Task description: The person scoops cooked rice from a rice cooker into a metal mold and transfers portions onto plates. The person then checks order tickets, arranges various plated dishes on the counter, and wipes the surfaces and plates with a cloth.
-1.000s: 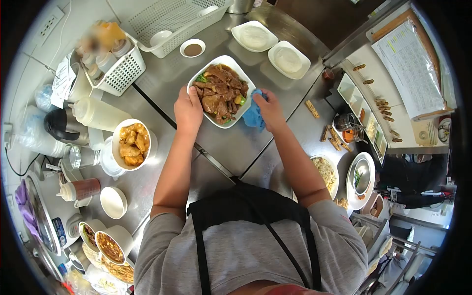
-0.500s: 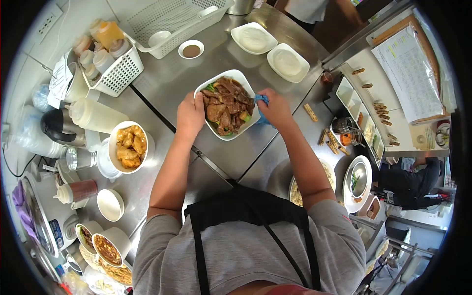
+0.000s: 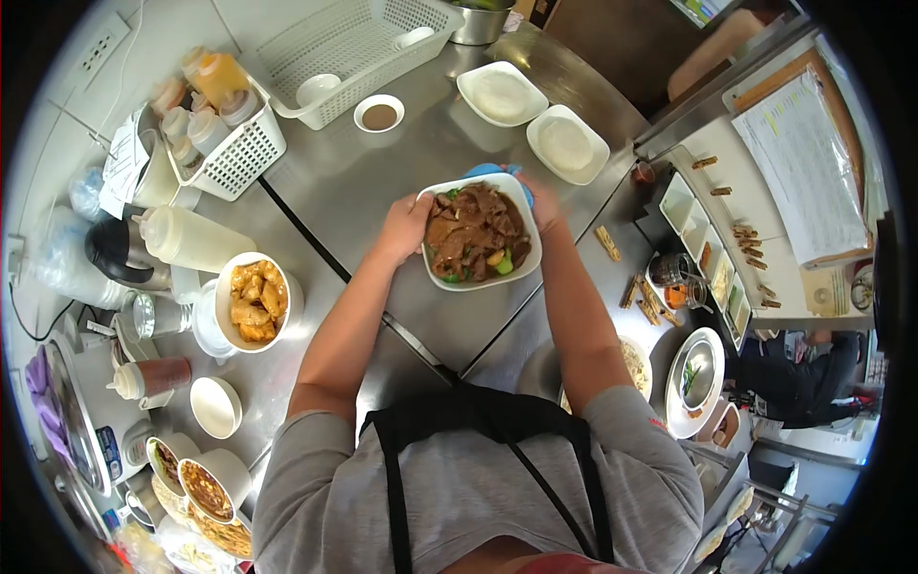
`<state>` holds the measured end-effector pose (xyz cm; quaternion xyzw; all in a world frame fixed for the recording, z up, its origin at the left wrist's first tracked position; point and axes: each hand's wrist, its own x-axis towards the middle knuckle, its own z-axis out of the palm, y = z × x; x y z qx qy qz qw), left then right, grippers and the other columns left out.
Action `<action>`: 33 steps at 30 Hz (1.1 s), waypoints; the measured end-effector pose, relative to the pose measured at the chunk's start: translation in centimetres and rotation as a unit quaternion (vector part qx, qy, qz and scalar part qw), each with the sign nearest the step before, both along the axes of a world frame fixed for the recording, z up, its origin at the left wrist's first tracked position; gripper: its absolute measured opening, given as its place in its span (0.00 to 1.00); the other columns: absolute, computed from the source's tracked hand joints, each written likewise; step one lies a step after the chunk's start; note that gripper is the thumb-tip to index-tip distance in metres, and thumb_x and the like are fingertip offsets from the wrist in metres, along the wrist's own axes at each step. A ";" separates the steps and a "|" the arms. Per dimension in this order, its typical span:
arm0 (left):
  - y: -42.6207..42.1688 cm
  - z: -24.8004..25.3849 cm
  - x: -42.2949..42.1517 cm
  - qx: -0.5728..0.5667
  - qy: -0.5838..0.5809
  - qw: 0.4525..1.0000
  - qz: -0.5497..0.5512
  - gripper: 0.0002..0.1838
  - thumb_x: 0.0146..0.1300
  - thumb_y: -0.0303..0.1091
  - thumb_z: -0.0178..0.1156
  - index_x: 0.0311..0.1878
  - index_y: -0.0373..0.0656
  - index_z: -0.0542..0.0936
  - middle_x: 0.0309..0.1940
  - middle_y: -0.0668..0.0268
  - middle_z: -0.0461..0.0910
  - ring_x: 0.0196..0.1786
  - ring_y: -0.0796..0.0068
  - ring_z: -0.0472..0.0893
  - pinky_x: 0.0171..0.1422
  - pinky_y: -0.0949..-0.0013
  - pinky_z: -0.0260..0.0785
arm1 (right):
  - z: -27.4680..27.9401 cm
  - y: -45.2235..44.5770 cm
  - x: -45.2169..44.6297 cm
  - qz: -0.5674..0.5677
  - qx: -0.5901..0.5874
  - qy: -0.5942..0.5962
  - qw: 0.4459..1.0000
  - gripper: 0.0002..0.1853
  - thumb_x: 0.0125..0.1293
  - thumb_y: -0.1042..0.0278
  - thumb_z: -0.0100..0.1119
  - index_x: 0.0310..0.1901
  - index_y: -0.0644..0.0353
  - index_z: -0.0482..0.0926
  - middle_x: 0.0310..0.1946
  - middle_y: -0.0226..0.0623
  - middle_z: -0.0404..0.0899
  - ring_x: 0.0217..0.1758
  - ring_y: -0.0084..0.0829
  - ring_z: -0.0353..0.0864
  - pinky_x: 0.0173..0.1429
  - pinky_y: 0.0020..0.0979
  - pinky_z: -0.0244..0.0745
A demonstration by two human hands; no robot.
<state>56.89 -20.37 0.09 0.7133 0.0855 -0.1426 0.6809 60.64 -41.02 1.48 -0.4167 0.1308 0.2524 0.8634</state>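
The white bowl (image 3: 488,284) is over the steel counter (image 3: 435,129), directly between the two hands, so neither one is clearly nearer. The left hand (image 3: 406,228) is grasping its left side, with the thumb near the rim; the right hand (image 3: 545,201) is gripping the blue cloth (image 3: 483,170) at the far right corner (it is blurred, and some fingers I cannot see). The bowl is almost square with rounded corners, thus I find no clear long axis. It is filled with brown, glossy sliced meat (image 3: 469,230) and some green vegetable (image 3: 504,263).
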 end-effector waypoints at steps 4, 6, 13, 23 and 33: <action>-1.5 0.1 2.4 -0.013 0.005 0.998 0.062 0.18 0.63 0.42 0.40 0.35 0.36 0.72 0.19 0.67 0.71 0.15 0.80 0.68 0.13 0.77 0.59 | -2.4 0.4 -1.4 0.025 -0.127 0.003 0.992 0.14 0.55 0.62 0.52 0.38 0.64 0.74 0.33 0.38 0.76 0.37 0.27 0.74 0.42 0.25 0.70; -1.7 0.1 4.0 0.018 -0.008 0.997 0.075 0.19 0.63 0.42 0.39 0.34 0.35 0.72 0.18 0.62 0.72 0.15 0.76 0.71 0.14 0.74 0.62 | -4.4 -0.2 -2.0 0.051 -0.233 -0.028 0.971 0.15 0.54 0.62 0.52 0.38 0.65 0.75 0.32 0.38 0.76 0.36 0.28 0.74 0.42 0.26 0.70; -2.1 -4.9 9.0 0.144 -0.059 0.984 0.083 0.24 0.60 0.48 0.40 0.32 0.31 0.73 0.17 0.51 0.74 0.18 0.59 0.76 0.23 0.64 0.70 | -2.9 -2.5 -4.6 0.142 -0.541 -0.198 0.805 0.15 0.50 0.64 0.51 0.36 0.66 0.74 0.28 0.43 0.76 0.32 0.33 0.74 0.38 0.30 0.67; 12.3 11.3 -4.6 0.234 -0.471 0.740 0.419 0.30 0.48 0.30 0.58 0.55 0.36 0.59 0.43 0.60 0.65 0.44 0.71 0.67 0.43 0.70 0.63 | -1.6 4.1 -7.2 0.144 -0.635 -0.466 0.599 0.14 0.49 0.67 0.53 0.39 0.61 0.72 0.41 0.45 0.70 0.47 0.43 0.67 0.51 0.38 0.62; 33.2 10.3 -21.1 0.441 -0.110 0.484 0.748 0.46 0.41 0.43 0.65 0.58 0.31 0.50 0.53 0.44 0.56 0.54 0.51 0.60 0.60 0.57 0.48 | 4.2 9.9 -10.0 0.162 -0.546 -0.538 0.622 0.15 0.49 0.71 0.53 0.41 0.61 0.72 0.41 0.45 0.70 0.47 0.42 0.67 0.51 0.35 0.62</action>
